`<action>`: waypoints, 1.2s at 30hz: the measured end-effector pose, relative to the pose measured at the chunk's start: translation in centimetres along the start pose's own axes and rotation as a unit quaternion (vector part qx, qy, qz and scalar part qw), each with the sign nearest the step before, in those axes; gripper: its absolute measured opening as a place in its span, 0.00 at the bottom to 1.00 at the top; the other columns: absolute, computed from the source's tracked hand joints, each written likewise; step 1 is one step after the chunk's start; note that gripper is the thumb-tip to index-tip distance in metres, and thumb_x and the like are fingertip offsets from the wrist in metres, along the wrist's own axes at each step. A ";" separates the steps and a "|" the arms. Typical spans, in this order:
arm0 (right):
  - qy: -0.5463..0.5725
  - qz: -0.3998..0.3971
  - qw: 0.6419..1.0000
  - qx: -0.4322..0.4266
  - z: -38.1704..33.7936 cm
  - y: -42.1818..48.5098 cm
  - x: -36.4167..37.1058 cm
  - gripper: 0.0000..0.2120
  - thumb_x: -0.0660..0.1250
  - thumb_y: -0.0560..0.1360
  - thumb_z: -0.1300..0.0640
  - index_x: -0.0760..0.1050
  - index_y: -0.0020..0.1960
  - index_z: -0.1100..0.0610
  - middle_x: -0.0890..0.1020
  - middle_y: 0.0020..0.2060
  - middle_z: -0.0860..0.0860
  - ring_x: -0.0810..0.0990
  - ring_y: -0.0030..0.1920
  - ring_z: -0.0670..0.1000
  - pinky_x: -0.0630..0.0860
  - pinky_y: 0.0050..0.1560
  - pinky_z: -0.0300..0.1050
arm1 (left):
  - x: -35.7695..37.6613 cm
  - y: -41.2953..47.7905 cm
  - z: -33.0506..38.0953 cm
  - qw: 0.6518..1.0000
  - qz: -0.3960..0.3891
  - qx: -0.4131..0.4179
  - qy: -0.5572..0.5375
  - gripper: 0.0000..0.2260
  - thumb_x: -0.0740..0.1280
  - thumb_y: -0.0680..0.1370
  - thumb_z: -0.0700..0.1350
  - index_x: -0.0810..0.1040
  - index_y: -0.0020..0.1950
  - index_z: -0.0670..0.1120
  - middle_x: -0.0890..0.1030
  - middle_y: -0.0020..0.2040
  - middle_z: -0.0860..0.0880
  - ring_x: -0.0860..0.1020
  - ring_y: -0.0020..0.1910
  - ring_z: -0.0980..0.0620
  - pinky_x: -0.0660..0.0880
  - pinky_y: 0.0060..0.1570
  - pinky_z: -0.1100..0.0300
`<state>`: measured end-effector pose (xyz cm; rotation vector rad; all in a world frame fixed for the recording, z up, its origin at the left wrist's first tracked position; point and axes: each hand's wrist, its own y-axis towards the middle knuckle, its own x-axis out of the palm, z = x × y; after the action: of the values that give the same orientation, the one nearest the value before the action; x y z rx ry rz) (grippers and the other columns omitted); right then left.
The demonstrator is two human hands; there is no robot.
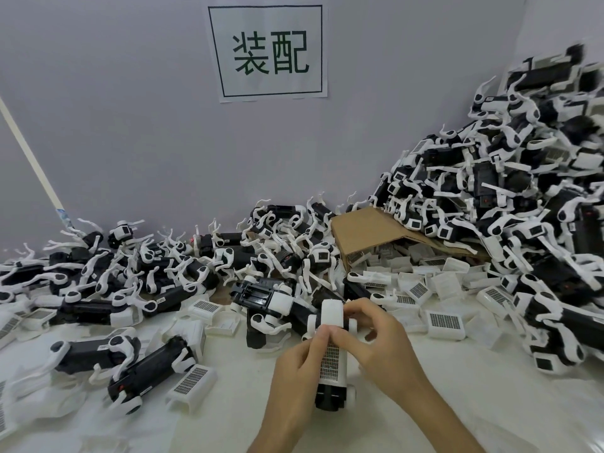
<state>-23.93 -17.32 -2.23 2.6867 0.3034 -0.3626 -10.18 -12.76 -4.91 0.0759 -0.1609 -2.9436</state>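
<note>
Over the white table [228,403], both hands [343,351] grip a toy body [330,358].

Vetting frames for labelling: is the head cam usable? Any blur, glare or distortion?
Head view: light is even, no glare, only faint shadows. The left hand, right hand and the toy dog they grip are fairly sharp. The wall sign is legible. The pile on the right smears and stretches toward the edge.

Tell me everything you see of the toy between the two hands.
The toy is a long black block with a white plastic cover on top that bears a grey grid patch. White round joints sit at its corners. It points away from the person, low over the white table. The left hand grips its left side; the right hand pinches its far end.
</note>
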 end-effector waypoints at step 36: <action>0.435 -0.131 0.891 -0.008 -8.7 8.3 -9.5 0.21 0.74 0.71 0.50 0.81 0.61 0.58 0.81 0.56 0.58 0.83 0.45 0.52 0.83 0.42 0.42 | -5.0 3.3 -0.2 0.962 0.165 -0.075 -0.206 0.29 0.47 0.86 0.53 0.74 0.40 0.34 0.69 0.18 0.42 0.69 0.20 0.44 0.63 0.30 0.53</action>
<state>-28.94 -22.52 11.27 2.6183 0.9136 0.8071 -4.60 -15.00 -4.58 -0.5358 -0.0047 -2.5869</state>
